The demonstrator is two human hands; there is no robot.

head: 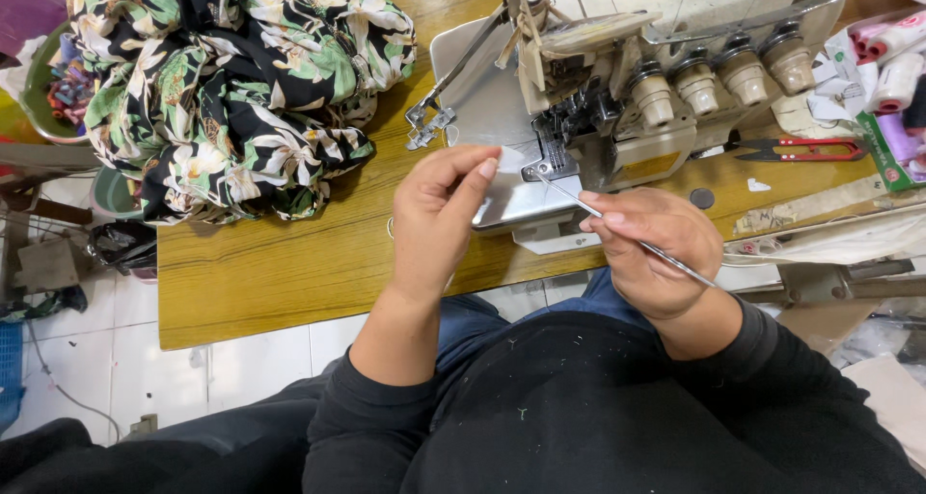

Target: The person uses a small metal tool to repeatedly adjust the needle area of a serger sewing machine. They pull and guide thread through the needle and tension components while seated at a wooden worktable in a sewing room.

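A beige overlock sewing machine (617, 89) stands on a wooden table (289, 262). My right hand (651, 248) grips long thin metal tweezers (579, 200) whose tip points at the needle area beside the metal plate (516, 200). My left hand (439, 214) is raised in front of the plate, thumb and forefinger pinched together near a small white scrap; whether they hold a thread is too fine to tell.
A heap of black, green and white floral fabric (231, 79) lies at the table's left. Red-handled thread snips (805, 150) lie right of the machine. Thread spools (892, 69) sit at the far right. White tiled floor (193, 359) shows below the table edge.
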